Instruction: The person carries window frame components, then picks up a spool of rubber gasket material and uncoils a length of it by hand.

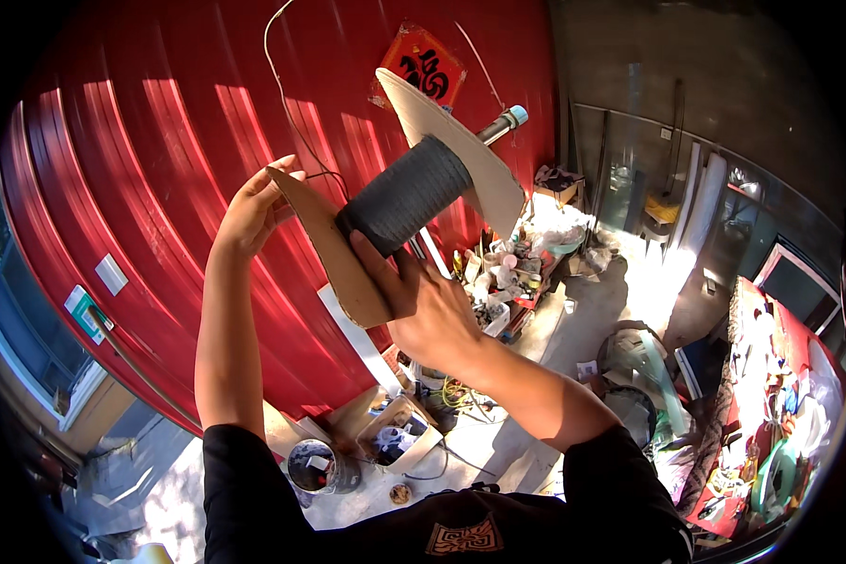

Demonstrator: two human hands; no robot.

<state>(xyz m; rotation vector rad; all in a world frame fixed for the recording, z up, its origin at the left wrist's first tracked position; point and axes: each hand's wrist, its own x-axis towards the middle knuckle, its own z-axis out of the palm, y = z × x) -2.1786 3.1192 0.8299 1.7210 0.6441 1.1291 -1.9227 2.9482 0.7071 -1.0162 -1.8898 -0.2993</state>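
Observation:
In front of me, raised against the red wall, is a thick roll of dark grey cord or tape (409, 193), its kind not clear. A near cardboard piece (334, 249) and a far cardboard piece (451, 132) flank it as end flanges. Out past the far one sticks a metal pipe (503, 125) with a pale blue end. My left hand (254, 209) has its fingers closed at the near cardboard's upper corner, partly behind it. My right hand (432, 310) grips the near cardboard's lower part, one finger lying against the dark roll.
A thin cable (282, 89) hangs down the corrugated red wall (160, 188). Below are a bucket (315, 467), a box of odds and ends (399, 432) and a cluttered low shelf (508, 273). To the right stands a red-covered table (747, 423) heaped with tools and plastic.

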